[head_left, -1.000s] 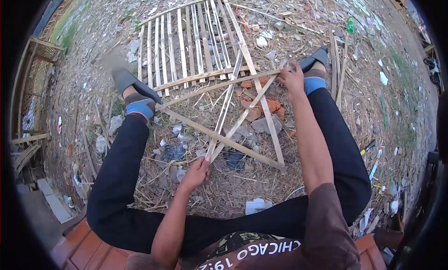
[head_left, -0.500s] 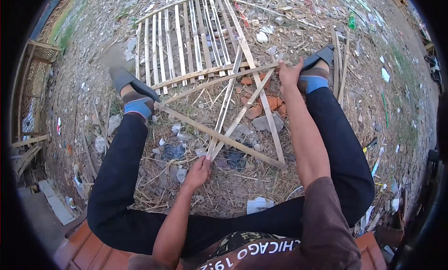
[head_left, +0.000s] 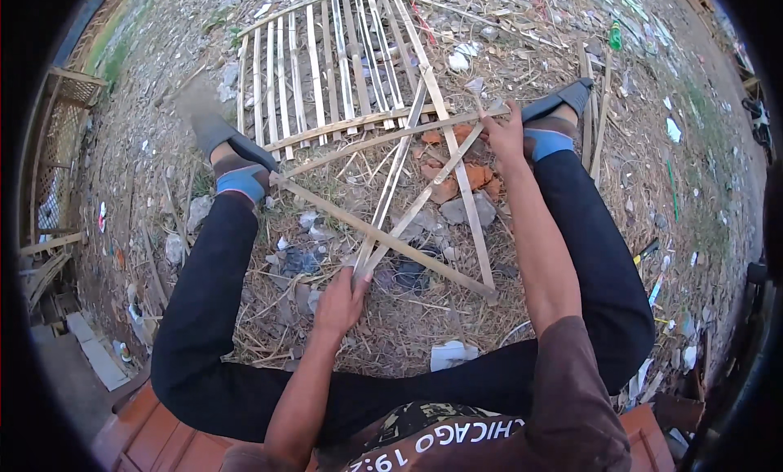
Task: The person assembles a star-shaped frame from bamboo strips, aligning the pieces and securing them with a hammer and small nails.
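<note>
Several thin wooden strips cross in a five-pointed star (head_left: 422,198) on the ground between my legs. My left hand (head_left: 339,301) is closed on the star's near point, where two strip ends meet. At the right point, my right hand (head_left: 502,134) grips the ends of two other strips, one crossing over the other, with its fingers partly hidden. The left point lies against my left sandal (head_left: 232,146); the lower right corner rests free on the ground. The star's far point reaches beside a slatted wooden panel (head_left: 330,130).
Orange brick pieces (head_left: 443,191) and a grey stone (head_left: 467,211) lie under the star. My right sandal (head_left: 559,102) is beside the right point. Loose wooden sticks (head_left: 604,117), a green bottle (head_left: 615,35) and a dark-handled tool (head_left: 647,252) lie to the right.
My right hand has shifted slightly, bringing the diagonal strip's end up over the other strip at the right point. My left hand has moved a little left, and the near point with it.
</note>
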`<state>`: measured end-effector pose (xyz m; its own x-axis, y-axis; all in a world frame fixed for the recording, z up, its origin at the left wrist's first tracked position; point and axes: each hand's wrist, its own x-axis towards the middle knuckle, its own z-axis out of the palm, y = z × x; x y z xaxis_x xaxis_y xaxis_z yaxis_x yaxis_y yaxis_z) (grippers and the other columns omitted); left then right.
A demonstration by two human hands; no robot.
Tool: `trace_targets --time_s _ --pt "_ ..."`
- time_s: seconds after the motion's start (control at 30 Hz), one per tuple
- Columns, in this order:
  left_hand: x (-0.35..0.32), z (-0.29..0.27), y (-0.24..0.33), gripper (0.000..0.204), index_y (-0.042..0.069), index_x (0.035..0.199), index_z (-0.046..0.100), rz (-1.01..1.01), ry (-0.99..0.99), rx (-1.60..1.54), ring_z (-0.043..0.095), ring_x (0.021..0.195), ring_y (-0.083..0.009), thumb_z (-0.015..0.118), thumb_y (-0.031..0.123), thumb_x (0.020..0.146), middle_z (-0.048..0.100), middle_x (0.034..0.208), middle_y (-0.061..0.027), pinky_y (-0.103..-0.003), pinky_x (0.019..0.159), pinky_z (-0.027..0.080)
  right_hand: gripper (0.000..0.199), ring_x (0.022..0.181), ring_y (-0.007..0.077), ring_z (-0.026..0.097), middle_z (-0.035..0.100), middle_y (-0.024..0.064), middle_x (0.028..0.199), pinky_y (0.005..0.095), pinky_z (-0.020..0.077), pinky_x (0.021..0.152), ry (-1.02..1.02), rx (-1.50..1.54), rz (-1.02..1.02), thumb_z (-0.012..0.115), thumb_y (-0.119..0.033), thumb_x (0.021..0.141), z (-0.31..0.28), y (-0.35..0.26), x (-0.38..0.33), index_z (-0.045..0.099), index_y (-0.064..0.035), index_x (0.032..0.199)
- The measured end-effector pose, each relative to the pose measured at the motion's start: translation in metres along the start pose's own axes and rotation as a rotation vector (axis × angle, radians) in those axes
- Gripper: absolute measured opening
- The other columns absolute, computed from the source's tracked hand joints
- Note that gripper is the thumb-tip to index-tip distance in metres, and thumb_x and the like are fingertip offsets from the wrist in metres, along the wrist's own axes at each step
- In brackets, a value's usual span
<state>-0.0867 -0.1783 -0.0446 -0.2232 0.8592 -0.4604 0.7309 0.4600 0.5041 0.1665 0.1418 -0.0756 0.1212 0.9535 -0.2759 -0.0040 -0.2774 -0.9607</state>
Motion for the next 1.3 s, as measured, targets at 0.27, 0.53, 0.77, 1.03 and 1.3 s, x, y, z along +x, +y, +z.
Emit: trace_targets --time_s 0.27,0.53,0.77,1.03,1.3 --pt "-0.002 0.007 -0.009 0.042 0.002 0.117 0.047 -0.06 -0.106 -0.208 0.063 0.084 -0.0363 0.051 0.037 0.095 0.064 0.091 -0.0211 -0.046 0.074 0.048 0.08 0.088 0.0217 0.061 0.053 0.0199 0.117 0.033 0.0541 0.065 0.0 0.044 0.068 0.07 -0.011 0.083 0.005 0.007 -0.009 0.02 -0.0122 0.145" --pt "0.026 0.004 -0.004 0.047 0.0 0.114 0.055 -0.233 -0.183 -0.784 0.059 0.075 -0.0155 0.051 0.043 0.095 0.062 0.093 -0.0082 -0.03 0.074 0.047 0.092 0.076 0.0175 0.062 0.058 0.0158 0.105 0.0277 0.0512 0.061 0.045 -0.044 -0.226 0.072 -0.014 0.083 -0.005 0.026 -0.014 0.009 -0.0045 0.148" --pt "0.048 -0.007 0.017 0.052 -0.001 0.115 0.059 -0.314 -0.147 -0.732 0.053 0.1 -0.0165 0.055 0.046 0.093 0.06 0.107 -0.0081 -0.031 0.091 0.039 0.087 0.073 0.0159 0.062 0.064 0.0138 0.095 0.0286 0.0522 0.059 -0.027 0.104 -0.074 0.064 -0.011 0.089 -0.011 0.021 -0.042 0.001 -0.0051 0.148" --pt "0.044 -0.017 0.029 0.054 -0.003 0.101 0.065 -0.383 -0.041 -0.761 0.054 0.083 -0.0136 0.062 0.048 0.087 0.063 0.09 -0.0071 -0.028 0.077 0.042 0.079 0.066 0.0167 0.063 0.064 0.011 0.088 0.0285 0.0525 0.054 0.033 0.264 0.02 0.057 -0.007 0.092 -0.019 0.018 -0.068 0.0 -0.0071 0.148" --pt "0.046 -0.021 0.028 0.054 0.0 0.095 0.066 -0.354 -0.083 -0.739 0.052 0.071 -0.0124 0.06 0.052 0.087 0.059 0.076 -0.0032 -0.028 0.067 0.041 0.034 0.068 0.0162 0.057 0.057 0.0063 0.083 0.0307 0.0503 0.06 0.093 0.433 -0.031 0.052 -0.013 0.096 -0.026 0.004 -0.072 0.04 -0.0045 0.127"
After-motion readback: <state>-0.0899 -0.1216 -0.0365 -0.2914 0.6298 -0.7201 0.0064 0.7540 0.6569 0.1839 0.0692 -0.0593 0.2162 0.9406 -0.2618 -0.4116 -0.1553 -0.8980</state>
